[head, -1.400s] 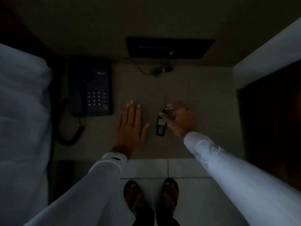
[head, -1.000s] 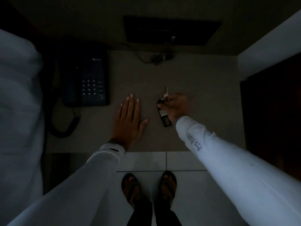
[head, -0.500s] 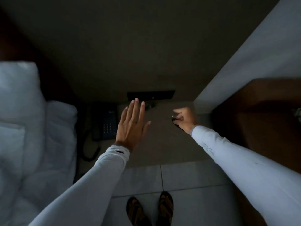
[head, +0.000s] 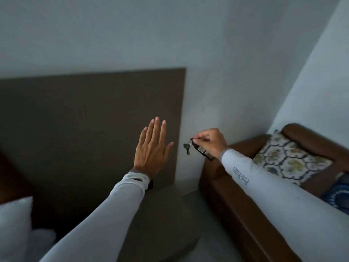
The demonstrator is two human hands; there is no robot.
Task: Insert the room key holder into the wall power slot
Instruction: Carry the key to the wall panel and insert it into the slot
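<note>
My right hand point(head: 212, 141) is raised in front of the pale wall, pinching the room key holder point(head: 203, 151), a dark flat tag with a light label. A small metal key point(head: 187, 147) dangles from its ring to the left. My left hand point(head: 152, 148) is held up flat with fingers apart, holding nothing, in front of the dark brown headboard panel point(head: 90, 129). No wall power slot shows in the head view.
A brown wooden sofa point(head: 245, 214) with a patterned cushion point(head: 289, 157) stands at the right against the wall. The bedside table top point(head: 170, 214) lies below my hands. White bedding point(head: 15, 224) sits at the lower left.
My right hand picked the key holder off the bedside table and lifted it. The view tilted up from the table and phone to the wall. My left hand rose off the table.
</note>
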